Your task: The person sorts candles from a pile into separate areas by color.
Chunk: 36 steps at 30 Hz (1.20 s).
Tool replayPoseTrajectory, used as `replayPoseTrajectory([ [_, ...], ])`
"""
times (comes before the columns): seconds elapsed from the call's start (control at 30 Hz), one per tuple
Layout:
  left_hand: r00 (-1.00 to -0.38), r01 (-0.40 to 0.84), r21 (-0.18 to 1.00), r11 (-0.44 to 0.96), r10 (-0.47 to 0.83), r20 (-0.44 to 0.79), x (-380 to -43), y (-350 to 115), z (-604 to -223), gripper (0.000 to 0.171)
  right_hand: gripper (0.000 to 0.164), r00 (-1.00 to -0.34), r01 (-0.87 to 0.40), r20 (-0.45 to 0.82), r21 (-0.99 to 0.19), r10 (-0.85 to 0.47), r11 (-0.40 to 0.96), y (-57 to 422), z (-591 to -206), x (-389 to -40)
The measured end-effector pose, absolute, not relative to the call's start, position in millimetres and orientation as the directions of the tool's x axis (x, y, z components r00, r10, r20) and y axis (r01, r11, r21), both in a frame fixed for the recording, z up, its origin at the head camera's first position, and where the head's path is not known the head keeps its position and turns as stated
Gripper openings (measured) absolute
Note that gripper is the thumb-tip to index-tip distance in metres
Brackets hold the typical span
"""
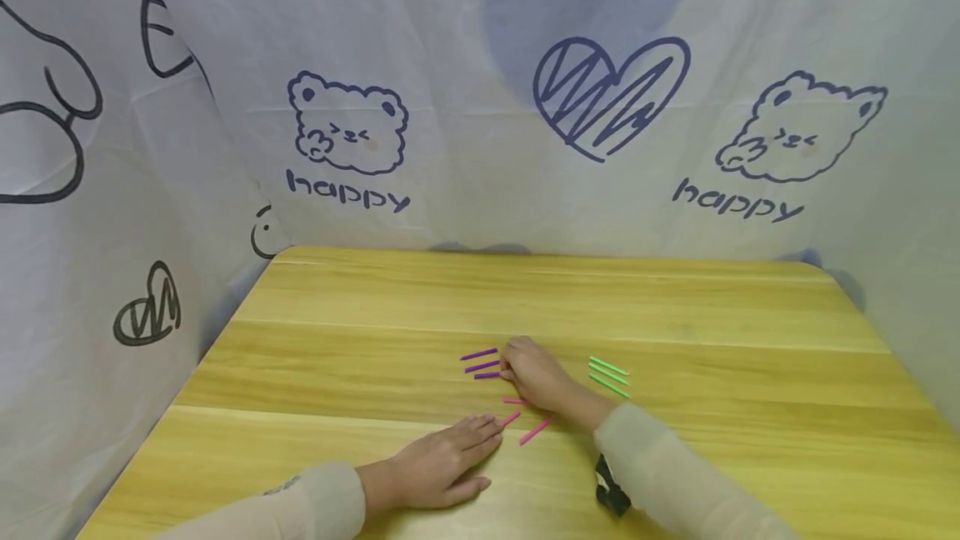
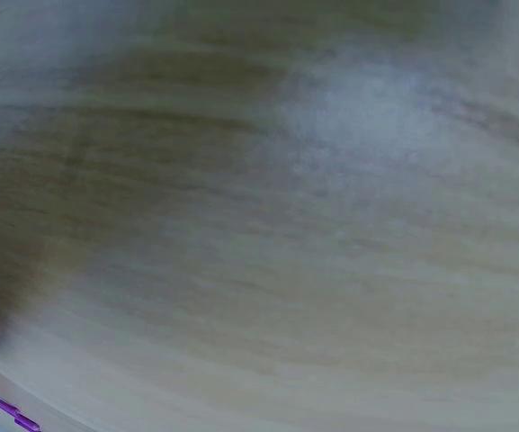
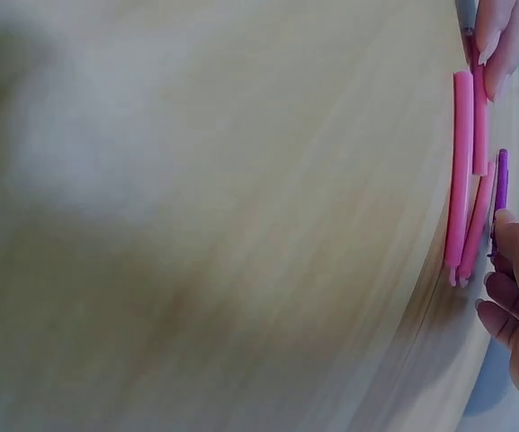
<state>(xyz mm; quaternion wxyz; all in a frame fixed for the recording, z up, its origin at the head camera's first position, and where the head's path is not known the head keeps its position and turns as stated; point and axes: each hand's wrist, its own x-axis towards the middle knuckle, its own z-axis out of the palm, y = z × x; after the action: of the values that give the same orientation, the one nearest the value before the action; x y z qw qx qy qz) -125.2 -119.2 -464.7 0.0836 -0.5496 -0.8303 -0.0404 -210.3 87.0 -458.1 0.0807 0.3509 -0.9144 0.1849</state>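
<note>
In the head view, three purple candles lie side by side near the table's middle, the nearest candle (image 1: 486, 375) with its right end at my right hand (image 1: 536, 375). The right wrist view shows thumb and fingers pinching the end of that purple candle (image 3: 502, 180). My left hand (image 1: 442, 465) rests palm down on the table, fingers extended, fingertips touching a pink candle (image 1: 512, 419). Two more pink candles, one (image 1: 536, 431) slanted and one (image 1: 513, 401) partly behind the right hand, lie close by. Purple candles (image 2: 12, 412) barely show in the left wrist view's corner.
Three green candles (image 1: 609, 377) lie in a slanted row right of the right hand. A black object (image 1: 612, 490) sits under the right sleeve. White printed cloth (image 1: 465, 148) hangs behind the wooden table (image 1: 360, 298) and along its sides.
</note>
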Motion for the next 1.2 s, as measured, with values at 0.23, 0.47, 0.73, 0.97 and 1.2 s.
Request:
replayPoseTrajectory([
  [0.23, -0.395, 0.915, -0.010, 0.402, 0.904, 0.165, -124.2, -119.3, -465.4, 0.051, 0.012, -0.724, -0.689, 0.292, -0.261, -0.625, 0.676, 83.2, -458.6, -211.3],
  [0.47, -0.396, 0.915, -0.009, 0.403, 0.904, 0.161, -123.8, -119.0, -465.3, 0.050, 0.011, -0.683, -0.727, 0.313, -0.201, -0.660, 0.657, 80.9, -457.9, -212.2],
  [0.73, -0.396, 0.916, -0.002, 0.402, 0.905, 0.156, -124.0, -118.9, -463.4, 0.050, 0.010, -0.659, -0.746, 0.328, -0.167, -0.677, 0.645, 79.0, -457.0, -213.5],
  [0.97, -0.398, 0.916, 0.006, 0.402, 0.905, 0.147, -123.5, -119.3, -462.6, 0.050, 0.009, -0.659, -0.747, 0.335, -0.185, -0.674, 0.639, 80.3, -455.9, -212.7],
  [1.2, -0.387, 0.919, -0.009, 0.394, 0.905, 0.175, -124.6, -119.2, -464.2, 0.050, 0.004, -0.688, -0.725, 0.378, -0.309, -0.620, 0.616, 89.5, -449.9, -208.8],
])
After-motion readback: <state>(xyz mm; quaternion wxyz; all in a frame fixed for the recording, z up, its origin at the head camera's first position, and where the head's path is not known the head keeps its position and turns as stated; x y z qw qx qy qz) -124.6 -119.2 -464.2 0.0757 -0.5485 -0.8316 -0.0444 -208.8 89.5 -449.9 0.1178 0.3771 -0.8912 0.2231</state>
